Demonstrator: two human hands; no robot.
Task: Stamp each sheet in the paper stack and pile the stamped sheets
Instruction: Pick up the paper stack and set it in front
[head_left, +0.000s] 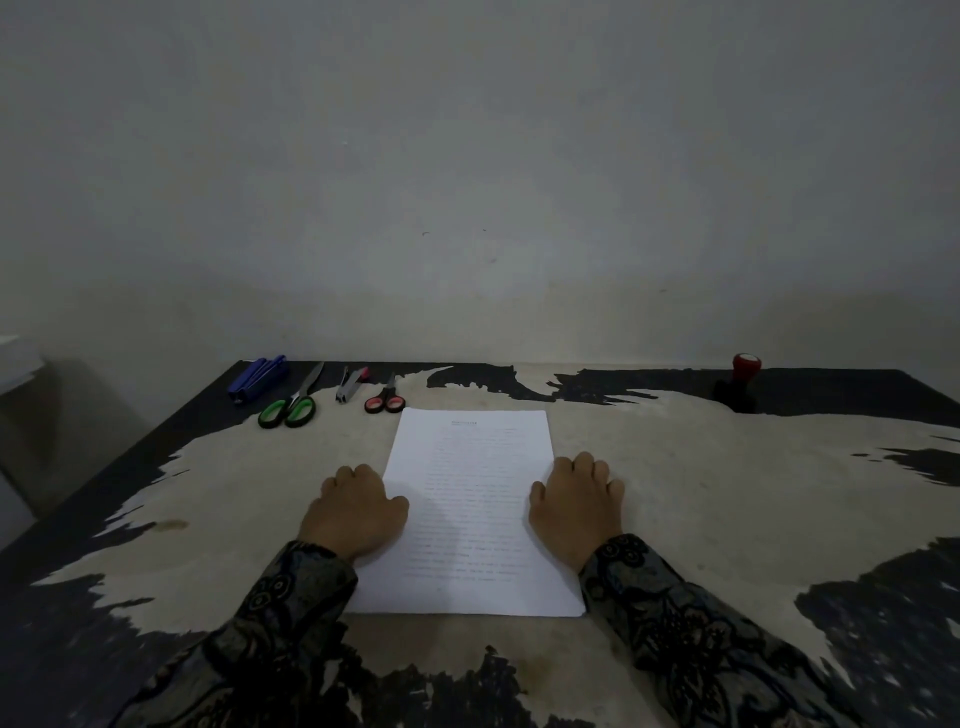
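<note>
Two hands flank paper stack (470, 512) | left hand (356, 512), right hand (574, 506) curled

dim, murky lighting (darker toward corners), wide-angle bending at edges.
</note>
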